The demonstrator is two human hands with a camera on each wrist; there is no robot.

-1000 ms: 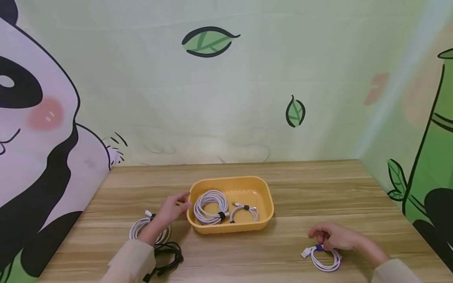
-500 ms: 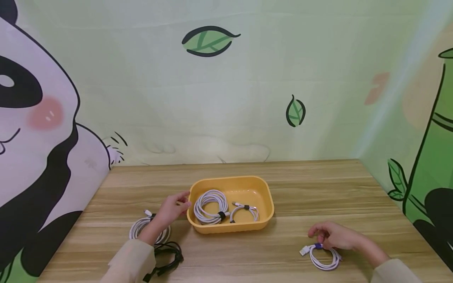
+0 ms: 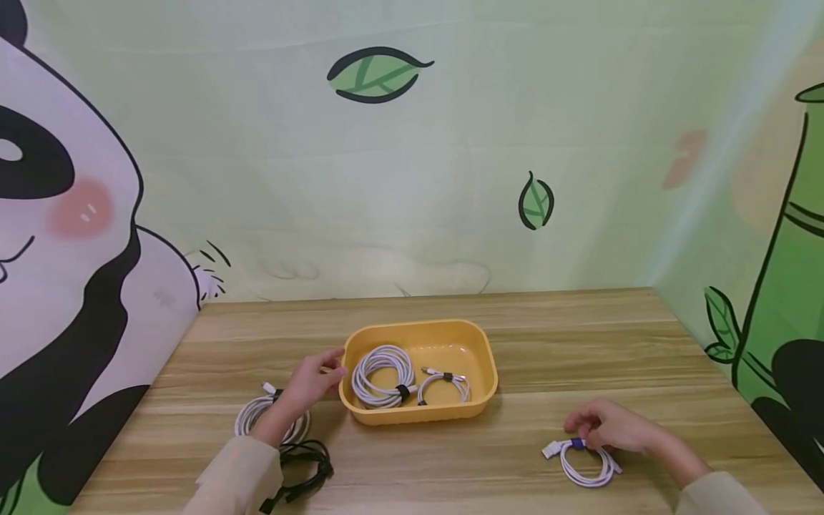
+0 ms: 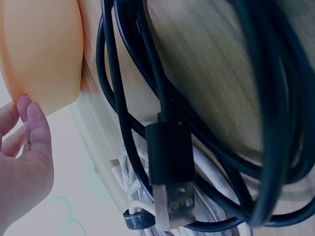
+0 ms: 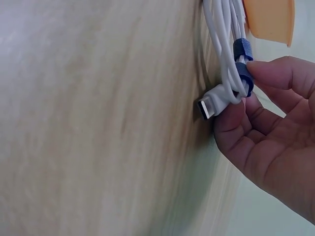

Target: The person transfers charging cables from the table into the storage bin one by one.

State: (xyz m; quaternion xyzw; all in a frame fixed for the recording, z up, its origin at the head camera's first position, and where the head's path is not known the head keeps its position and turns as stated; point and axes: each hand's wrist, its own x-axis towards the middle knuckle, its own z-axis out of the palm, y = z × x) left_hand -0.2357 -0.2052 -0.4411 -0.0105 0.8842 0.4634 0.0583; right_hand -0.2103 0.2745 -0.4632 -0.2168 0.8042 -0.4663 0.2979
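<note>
Panda-print backdrop (image 3: 270,179) stood behind wooden table (image 3: 444,472); right grip (image 3: 614,427) pinched white cable (image 3: 589,482)

Yellow tray (image 3: 418,416) at clock centre, the white cable was at four o'clock, pinched beside its blue strap (image 5: 243,49). The left grip (image 3: 309,386), fingers (image 4: 39,128) relaxed, touched the tray at nine. A black cable (image 4: 171,152) lay at eight.

Cartoon panda (image 3: 71,272) on pale-green backdrop (image 3: 418,186)

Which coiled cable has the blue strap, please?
The white cable pinched by the right hand; no blue shows on the pair in the tray or the others left of it.
</note>
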